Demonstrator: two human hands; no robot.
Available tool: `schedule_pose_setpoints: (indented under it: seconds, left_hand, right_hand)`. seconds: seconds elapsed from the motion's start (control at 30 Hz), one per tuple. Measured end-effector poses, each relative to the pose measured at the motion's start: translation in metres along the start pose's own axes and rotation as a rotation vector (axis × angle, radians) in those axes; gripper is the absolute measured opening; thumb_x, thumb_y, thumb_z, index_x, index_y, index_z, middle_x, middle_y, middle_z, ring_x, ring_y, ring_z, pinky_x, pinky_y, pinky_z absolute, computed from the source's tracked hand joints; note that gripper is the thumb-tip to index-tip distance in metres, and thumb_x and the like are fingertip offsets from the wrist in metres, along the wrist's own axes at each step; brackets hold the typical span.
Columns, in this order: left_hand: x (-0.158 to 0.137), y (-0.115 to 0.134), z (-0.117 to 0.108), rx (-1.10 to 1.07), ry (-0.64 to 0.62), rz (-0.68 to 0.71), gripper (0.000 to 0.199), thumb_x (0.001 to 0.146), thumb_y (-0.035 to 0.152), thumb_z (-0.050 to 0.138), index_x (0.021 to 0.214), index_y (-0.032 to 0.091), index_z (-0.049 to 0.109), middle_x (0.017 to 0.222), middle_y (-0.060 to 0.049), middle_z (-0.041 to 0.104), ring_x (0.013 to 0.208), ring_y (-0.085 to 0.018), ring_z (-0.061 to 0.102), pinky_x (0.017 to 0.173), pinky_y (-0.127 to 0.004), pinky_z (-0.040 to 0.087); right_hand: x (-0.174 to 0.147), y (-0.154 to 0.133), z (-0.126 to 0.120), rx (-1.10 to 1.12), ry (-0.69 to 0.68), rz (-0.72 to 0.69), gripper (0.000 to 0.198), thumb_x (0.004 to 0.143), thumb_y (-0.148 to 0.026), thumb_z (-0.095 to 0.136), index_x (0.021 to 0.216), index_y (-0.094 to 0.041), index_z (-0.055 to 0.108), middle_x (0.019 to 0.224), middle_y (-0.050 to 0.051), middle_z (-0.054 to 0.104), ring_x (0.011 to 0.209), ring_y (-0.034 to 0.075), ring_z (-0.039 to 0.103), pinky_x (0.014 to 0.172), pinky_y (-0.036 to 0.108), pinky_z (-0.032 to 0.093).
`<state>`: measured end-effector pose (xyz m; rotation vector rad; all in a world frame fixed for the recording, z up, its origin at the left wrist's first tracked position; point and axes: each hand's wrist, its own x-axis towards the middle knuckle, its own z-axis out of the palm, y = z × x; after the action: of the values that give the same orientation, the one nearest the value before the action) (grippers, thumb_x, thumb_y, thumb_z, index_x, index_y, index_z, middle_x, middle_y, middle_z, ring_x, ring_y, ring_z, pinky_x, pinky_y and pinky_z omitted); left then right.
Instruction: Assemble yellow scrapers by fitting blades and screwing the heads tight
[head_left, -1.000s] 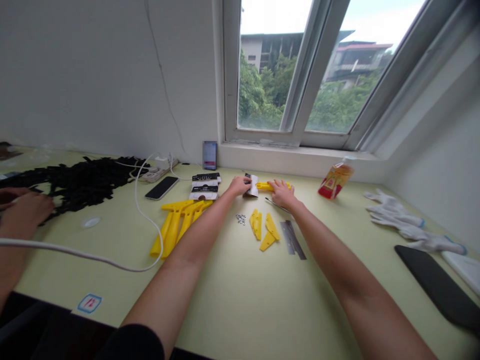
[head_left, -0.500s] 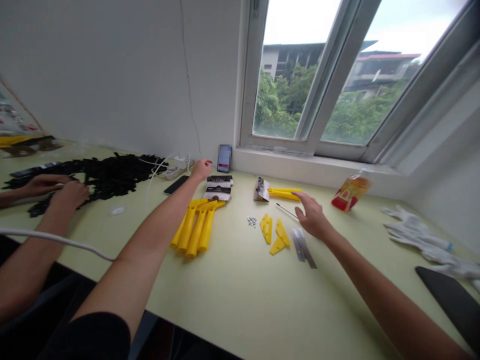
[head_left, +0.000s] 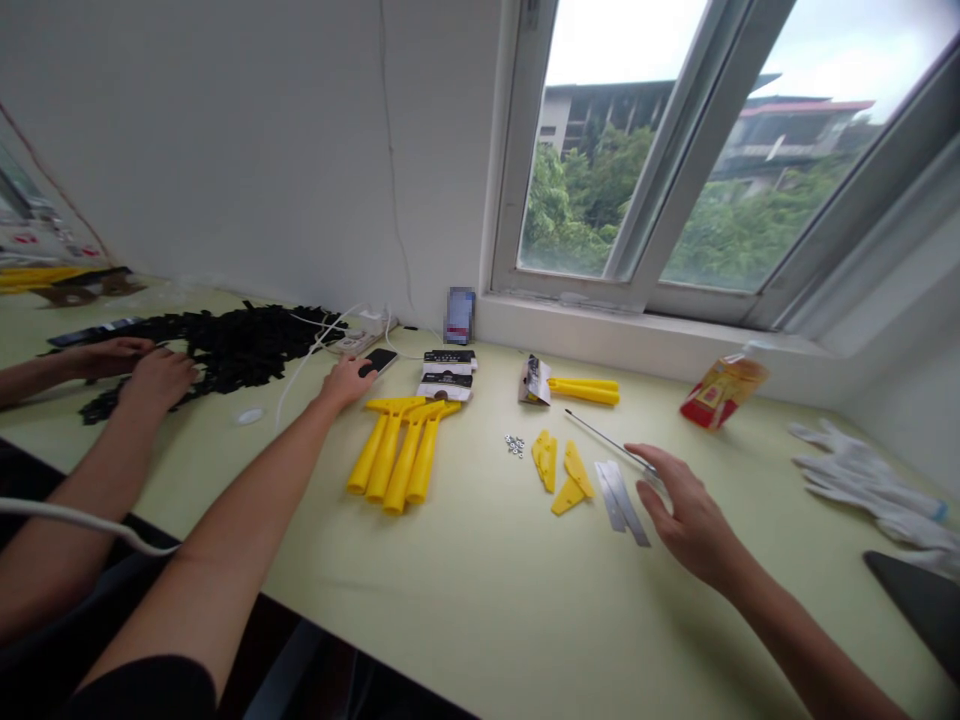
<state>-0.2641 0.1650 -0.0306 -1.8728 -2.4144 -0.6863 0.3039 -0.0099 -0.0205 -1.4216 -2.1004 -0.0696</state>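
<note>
My left hand [head_left: 346,384] reaches to the near left end of a black phone [head_left: 381,360] lying flat; its fingertips are at the phone's edge, with no grip on it visible. My right hand [head_left: 686,515] is over the handle end of a thin-shafted screwdriver [head_left: 604,436], thumb and fingers apart; the handle is partly hidden. Left of that hand lie two thin metal strips [head_left: 622,500], several flat yellow plastic pieces [head_left: 574,478] and a small pile of metal nuts or screws [head_left: 514,446]. Several yellow scraper-like handles [head_left: 405,450] lie side by side between my hands.
Folded printed cards [head_left: 448,375] and a propped-up phone [head_left: 459,316] are at the back. A carded yellow tool [head_left: 585,390], a bottle [head_left: 724,390] and white gloves [head_left: 862,480] lie rightward. At left, another person's hands [head_left: 161,378] work by black strips [head_left: 247,345].
My left hand has come down and left from near the wall to the black phone. My right hand has drawn back towards me along the screwdriver. The view has shifted slightly left.
</note>
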Motion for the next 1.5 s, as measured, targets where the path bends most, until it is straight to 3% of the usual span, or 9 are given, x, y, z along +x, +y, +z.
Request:
schedule_pose_setpoints:
  seconds: [0.17,0.53,1.03,1.27,1.5]
  left_hand:
    - [-0.01,-0.002,0.005,-0.018,0.045,-0.043,0.065,0.077,0.052,0.061,0.136,0.026,0.052,0.142,-0.014,0.042,0.128,-0.032,0.049,0.107,-0.043,0.041]
    - [-0.017,-0.005,0.006,-0.044,0.1,0.018,0.051,0.079,0.04,0.062,0.124,0.017,0.061,0.137,-0.014,0.044,0.128,-0.027,0.05,0.112,-0.034,0.037]
    - [-0.02,-0.002,0.005,-0.035,0.097,0.06,0.039,0.082,0.038,0.058,0.114,0.019,0.069,0.139,-0.012,0.042,0.13,-0.026,0.047,0.115,-0.032,0.033]
    - [-0.021,-0.001,0.005,-0.046,0.11,0.043,0.056,0.08,0.038,0.061,0.133,0.019,0.055,0.136,-0.014,0.043,0.125,-0.028,0.051,0.112,-0.035,0.037]
    - [-0.02,-0.003,0.007,-0.035,0.09,0.025,0.057,0.081,0.039,0.059,0.134,0.018,0.054,0.136,-0.014,0.042,0.127,-0.027,0.05,0.112,-0.034,0.036]
  right_hand:
    - [-0.006,-0.003,0.001,0.014,-0.007,-0.007,0.041,0.092,-0.031,0.044,0.133,-0.025,0.047,0.131,0.012,0.058,0.125,0.029,0.052,0.104,0.05,0.044]
    - [-0.009,0.004,0.007,0.034,-0.008,0.027,0.04,0.093,-0.032,0.044,0.131,-0.024,0.048,0.13,0.012,0.058,0.123,0.028,0.054,0.104,0.049,0.045]
    - [-0.009,0.005,0.008,0.067,-0.056,0.087,0.042,0.093,-0.038,0.045,0.132,-0.024,0.05,0.131,0.013,0.059,0.121,0.03,0.057,0.101,0.051,0.047]
    - [-0.009,0.004,0.008,0.062,-0.07,0.098,0.042,0.093,-0.039,0.044,0.132,-0.023,0.049,0.132,0.013,0.059,0.12,0.03,0.058,0.1,0.051,0.047]
    - [-0.008,0.001,0.006,0.069,-0.079,0.104,0.042,0.092,-0.039,0.045,0.13,-0.024,0.051,0.13,0.013,0.061,0.116,0.03,0.061,0.098,0.052,0.049]
